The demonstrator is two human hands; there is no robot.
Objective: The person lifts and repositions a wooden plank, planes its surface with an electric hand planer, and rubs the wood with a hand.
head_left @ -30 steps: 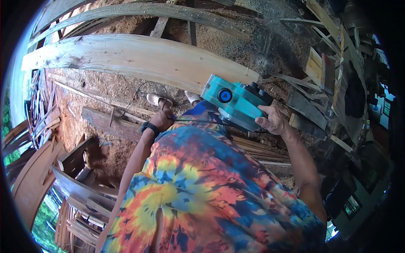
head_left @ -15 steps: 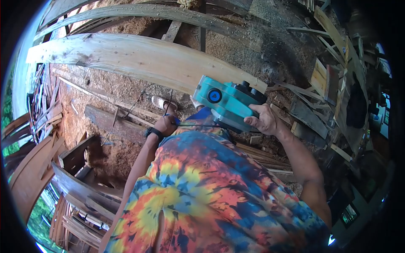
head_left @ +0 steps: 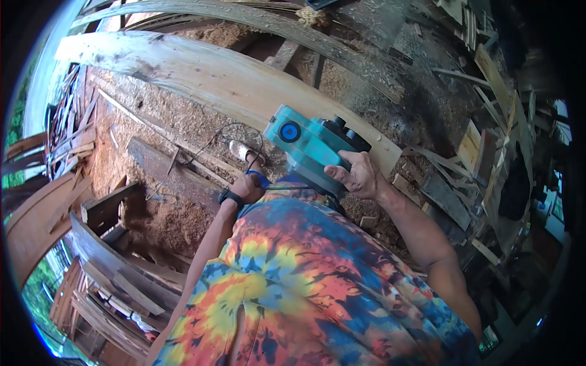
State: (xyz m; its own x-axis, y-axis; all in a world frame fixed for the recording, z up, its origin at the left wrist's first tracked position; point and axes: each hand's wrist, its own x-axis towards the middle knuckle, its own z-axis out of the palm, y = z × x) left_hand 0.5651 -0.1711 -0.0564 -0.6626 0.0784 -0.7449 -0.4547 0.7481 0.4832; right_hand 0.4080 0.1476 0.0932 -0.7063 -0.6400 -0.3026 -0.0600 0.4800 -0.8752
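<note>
A teal electric planer [head_left: 318, 141] with a round blue cap on its side is at the near edge of a long pale plank [head_left: 201, 76], toward the plank's right end. Whether its sole touches the wood cannot be seen. My right hand [head_left: 359, 175] is wrapped around the planer's rear handle. A dark power cord [head_left: 290, 186] runs from the planer across my waist to my left hand [head_left: 247, 186]. That hand is closed around the cord in front of my body, and a dark watch sits on its wrist.
Another long board [head_left: 244, 13] lies beyond the plank, over a crosspiece [head_left: 284, 55]. Sawdust and shavings [head_left: 165, 226] cover the ground. Scrap wood [head_left: 448, 198] is piled at right, more boards [head_left: 116, 268] at lower left. A loop of cord lies near my foot [head_left: 241, 150].
The planer, in my right hand, has shifted left along the plank, away from its right end. My left hand still grips the cord. The whole view has turned slightly.
</note>
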